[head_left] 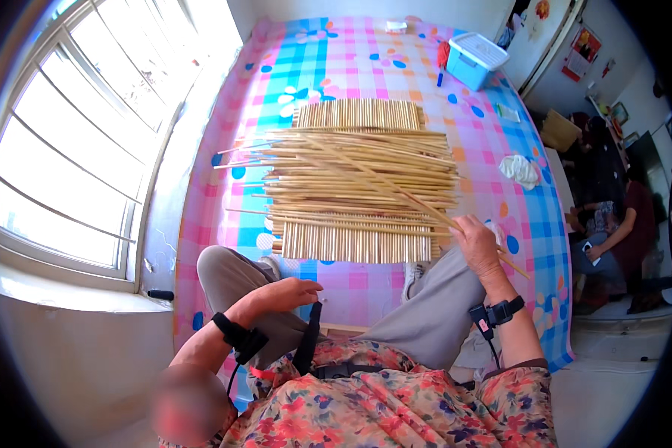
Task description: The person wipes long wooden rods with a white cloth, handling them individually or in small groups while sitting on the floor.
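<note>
A pile of long pale wooden sticks (358,175) lies crosswise on a mat of short upright sticks (357,116) on the checkered pink and blue bedsheet (366,63). My right hand (476,243) grips one long stick (396,190) that runs diagonally across the pile and pokes out past my wrist at the lower right. My left hand (287,293) rests on my left knee, fingers loosely together, touching a black strap (308,336). Both wrists carry black bands.
A light blue plastic box (476,58) stands at the far right of the sheet, a crumpled white cloth (520,169) nearer on the right. A bright window (75,142) fills the left. Another person (620,231) sits at the right, off the sheet.
</note>
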A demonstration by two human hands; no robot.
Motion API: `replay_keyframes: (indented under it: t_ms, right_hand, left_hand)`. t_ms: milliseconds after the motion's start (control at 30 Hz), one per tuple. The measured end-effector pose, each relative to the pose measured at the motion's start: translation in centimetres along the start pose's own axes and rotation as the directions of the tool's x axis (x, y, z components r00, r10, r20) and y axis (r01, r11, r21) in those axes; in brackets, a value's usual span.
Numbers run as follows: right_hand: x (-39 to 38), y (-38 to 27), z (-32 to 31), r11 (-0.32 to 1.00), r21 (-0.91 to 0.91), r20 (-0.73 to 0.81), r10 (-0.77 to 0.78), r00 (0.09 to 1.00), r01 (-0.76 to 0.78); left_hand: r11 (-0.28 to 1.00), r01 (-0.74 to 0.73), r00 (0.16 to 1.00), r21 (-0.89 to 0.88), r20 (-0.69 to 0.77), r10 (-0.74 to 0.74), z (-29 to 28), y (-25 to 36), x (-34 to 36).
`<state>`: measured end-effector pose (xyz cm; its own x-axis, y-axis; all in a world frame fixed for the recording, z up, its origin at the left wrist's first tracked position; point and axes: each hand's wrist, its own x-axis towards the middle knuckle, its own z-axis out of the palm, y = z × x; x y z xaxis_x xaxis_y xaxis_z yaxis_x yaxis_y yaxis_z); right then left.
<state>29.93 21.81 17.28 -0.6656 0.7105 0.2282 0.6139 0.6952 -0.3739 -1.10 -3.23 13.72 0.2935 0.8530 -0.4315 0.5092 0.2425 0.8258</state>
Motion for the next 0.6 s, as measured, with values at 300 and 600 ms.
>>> replay_keyframes:
  t_ms: [300, 600]
  right_hand:
    - [2.3, -1.0, 1.7, 0.985, -0.051, 0.170, -0.156, 0.973, 0.167]
    - [8.1, -3.2, 5.1, 0.933, -0.125, 0.258, -0.299, 0.919, 0.339]
  left_hand:
    - [0.992, 0.035, 0.894, 0.125, -0.448, 0.025, -5.8, -0.3, -2.3]
    - [0.984, -0.126, 0.912, 0.124, -0.376, 0.164, -8.1, -1.6, 2.3]
